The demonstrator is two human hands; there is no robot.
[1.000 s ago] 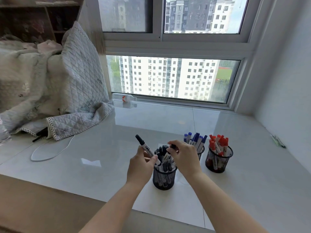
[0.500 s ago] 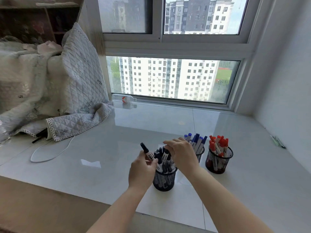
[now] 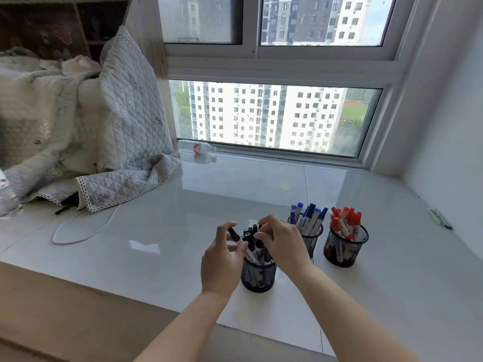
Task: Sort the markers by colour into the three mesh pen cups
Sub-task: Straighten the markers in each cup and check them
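The left hand [image 3: 222, 262] pinches a black-capped, white-barrelled marker [image 3: 234, 234], tilted left, its lower end in the nearest mesh cup [image 3: 258, 276] (crowded with black markers) on the tabletop [image 3: 183, 205]. The right hand [image 3: 283, 242] hovers over them, fingers curled; whether they grip one I cannot tell.

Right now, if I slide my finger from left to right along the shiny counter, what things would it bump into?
White cable → left hand holding a black marker → cup of black markers → cup of blue markers → cup of red markers → green pens by the wall.
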